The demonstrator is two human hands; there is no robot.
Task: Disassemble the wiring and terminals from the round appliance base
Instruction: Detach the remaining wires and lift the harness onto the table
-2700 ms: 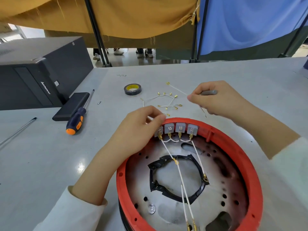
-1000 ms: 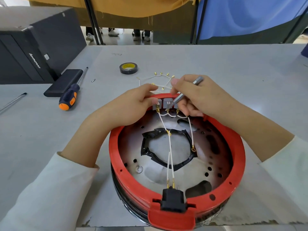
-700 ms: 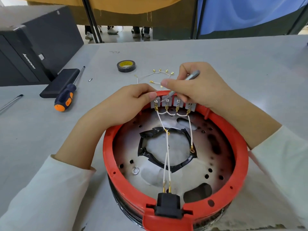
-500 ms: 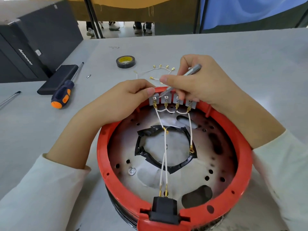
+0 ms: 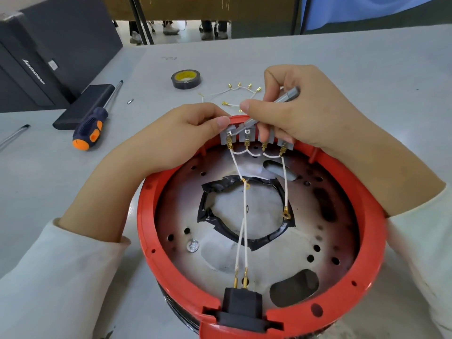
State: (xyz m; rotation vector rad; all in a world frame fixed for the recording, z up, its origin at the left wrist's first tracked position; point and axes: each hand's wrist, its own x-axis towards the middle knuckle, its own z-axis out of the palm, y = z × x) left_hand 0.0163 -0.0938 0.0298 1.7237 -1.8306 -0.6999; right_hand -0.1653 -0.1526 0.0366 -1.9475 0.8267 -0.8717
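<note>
Right hand [image 5: 310, 111] pinches a slim grey screwdriver [image 5: 271, 107] between thumb and fingers, tip angled down onto the far-left block of the grey terminal row [image 5: 256, 137]. The left hand [image 5: 171, 140] curls over the far rim of the round appliance base [image 5: 146, 216], its thumb and fingertips clamped on that same end block to brace it.

The round appliance base is the landmark: a broad red ring around a scorched metal plate, sitting on the grey worktop [image 5: 367, 64] directly under both forearms. It looks rigid and heavy enough to stay put, and the rim is the sensible place to grip it. At its near edge a black power socket [image 5: 241, 307] is seated in a notch. At its far edge sits the terminal row, four small blocks side by side.

White wires [image 5: 244, 216] run across the plate from the terminal row towards the socket, ending in small brass connectors. They look thin and limp; tugging mid-length would likely strain the crimps, so I would take each by its brass end.

Beyond the base, well apart, lie a black tape roll [image 5: 186, 79], a blue-and-orange screwdriver [image 5: 90, 128] and several loose wires [image 5: 234, 94], presumably already removed.
</note>
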